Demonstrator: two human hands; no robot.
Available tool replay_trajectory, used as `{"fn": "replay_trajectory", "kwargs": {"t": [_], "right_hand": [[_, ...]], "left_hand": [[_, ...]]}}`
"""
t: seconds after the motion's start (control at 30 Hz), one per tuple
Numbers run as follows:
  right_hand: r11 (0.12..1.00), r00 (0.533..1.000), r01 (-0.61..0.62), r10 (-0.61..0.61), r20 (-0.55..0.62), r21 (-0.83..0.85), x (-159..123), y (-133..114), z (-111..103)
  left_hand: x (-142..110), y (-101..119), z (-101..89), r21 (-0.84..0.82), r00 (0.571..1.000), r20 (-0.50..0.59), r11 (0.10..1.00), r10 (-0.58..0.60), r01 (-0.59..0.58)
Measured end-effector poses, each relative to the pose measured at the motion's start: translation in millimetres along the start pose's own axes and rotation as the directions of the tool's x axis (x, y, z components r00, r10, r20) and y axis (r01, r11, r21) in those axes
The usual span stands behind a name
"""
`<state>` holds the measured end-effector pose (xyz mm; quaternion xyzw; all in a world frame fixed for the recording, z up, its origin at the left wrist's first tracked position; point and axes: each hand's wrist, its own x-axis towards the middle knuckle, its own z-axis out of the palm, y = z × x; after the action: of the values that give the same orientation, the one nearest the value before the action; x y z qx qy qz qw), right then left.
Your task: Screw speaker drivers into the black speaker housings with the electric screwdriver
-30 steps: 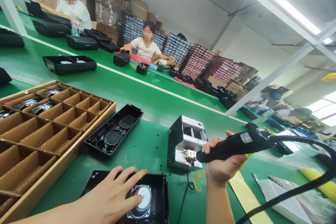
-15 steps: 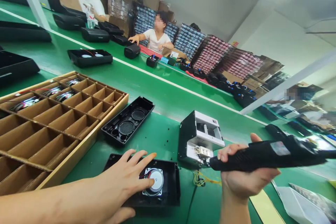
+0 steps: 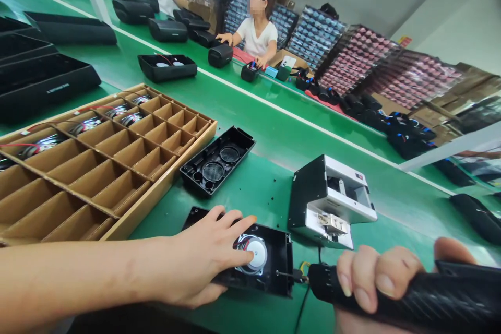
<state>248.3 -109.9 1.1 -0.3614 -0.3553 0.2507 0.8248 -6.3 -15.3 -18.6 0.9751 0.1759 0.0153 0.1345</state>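
On the bench [image 3: 250,188], the spread left hand [image 3: 203,255] touches a speaker [image 3: 256,253]; the right hand [image 3: 376,276] grips an electric screwdriver [image 3: 430,297].

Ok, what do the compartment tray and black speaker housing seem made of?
The compartment tray looks like plain brown cardboard dividers in a pale wooden frame, matte and unpainted. The black speaker housing looks like matte moulded plastic, from its crisp formed edges.

A round speaker driver [image 3: 256,253] is seated in a black plastic speaker housing [image 3: 279,266] on the green desk [image 3: 250,182]. From that housing, a wooden divided tray [image 3: 168,177] is placed at 10 o'clock, a black perforated housing half [image 3: 213,164] at 12 o'clock, and a white-and-black metal fixture [image 3: 329,203] at 2 o'clock.
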Motion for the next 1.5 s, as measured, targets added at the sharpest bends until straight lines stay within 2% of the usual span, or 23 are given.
{"fn": "replay_trajectory", "kwargs": {"t": [0.1, 0.2, 0.33, 0.47, 0.63, 0.73, 0.87, 1.03, 1.1, 1.17, 1.27, 1.33, 1.37, 1.47, 1.5], "right_hand": [[0.993, 0.991, -0.027, 0.011, 0.137, 0.113, -8, 12, 6], [0.993, 0.981, -0.034, 0.012, 0.194, 0.11, -15, 23, 4], [0.998, 0.983, 0.025, -0.034, 0.178, 0.052, -26, 39, 1], [0.998, 0.983, 0.065, -0.067, 0.17, 0.02, -29, 44, 8], [0.999, 0.976, 0.019, -0.026, 0.215, 0.035, -22, 37, 16], [0.999, 0.973, 0.041, -0.045, 0.226, 0.022, -23, 38, 12], [1.0, 0.968, -0.009, 0.004, 0.251, 0.019, -27, 43, 6], [0.997, 0.911, 0.002, -0.036, 0.41, 0.083, -28, 48, 7], [0.994, 0.874, -0.065, 0.013, 0.487, 0.09, -26, 46, 11], [0.986, 0.812, -0.157, 0.095, 0.576, 0.059, -22, 44, 12], [0.974, 0.72, -0.227, 0.174, 0.672, -0.009, -19, 44, 3], [0.975, 0.701, -0.22, 0.173, 0.692, -0.021, -22, 49, -10], [0.976, 0.698, -0.214, 0.174, 0.694, -0.03, -26, 53, -18], [0.981, 0.77, -0.192, 0.166, 0.616, -0.026, -36, 62, -39], [0.98, 0.774, -0.199, 0.174, 0.609, -0.027, -38, 64, -43]], "left_hand": [[1, -1, 0.9, 0.021, 1.0, -0.014, 1.0, 0.015, -0.014], [1, -1, 1.8, 0.041, 1.0, -0.02, 0.999, 0.023, -0.022], [1, -2, 3.1, 0.058, 0.999, -0.021, 0.998, 0.029, -0.028], [1, -2, 6.1, 0.066, 0.999, -0.041, 0.997, 0.034, -0.031], [0, -2, 4.6, 0.087, 0.999, -0.031, 0.995, 0.042, -0.039], [1, -1, 2.3, 0.092, 0.999, -0.028, 0.995, 0.041, -0.038], [2, -2, 1.6, 0.092, 0.999, -0.026, 0.995, 0.04, -0.037], [3, -3, -0.7, 0.104, 0.998, -0.008, 0.993, 0.063, -0.062], [3, -2, -2.5, 0.106, 0.997, 0.002, 0.992, 0.071, -0.071], [3, -2, -3.9, 0.108, 0.998, 0.004, 0.992, 0.069, -0.069], [3, -2, -3.8, 0.107, 0.998, 0.0, 0.992, 0.07, -0.07], [3, -2, -2.5, 0.104, 0.997, -0.009, 0.992, 0.074, -0.073], [2, -2, -1.7, 0.105, 0.997, -0.016, 0.992, 0.076, -0.074], [2, -1, -0.2, 0.118, 0.996, -0.028, 0.99, 0.082, -0.078], [2, -1, -0.2, 0.121, 0.996, -0.03, 0.99, 0.082, -0.078]]}}
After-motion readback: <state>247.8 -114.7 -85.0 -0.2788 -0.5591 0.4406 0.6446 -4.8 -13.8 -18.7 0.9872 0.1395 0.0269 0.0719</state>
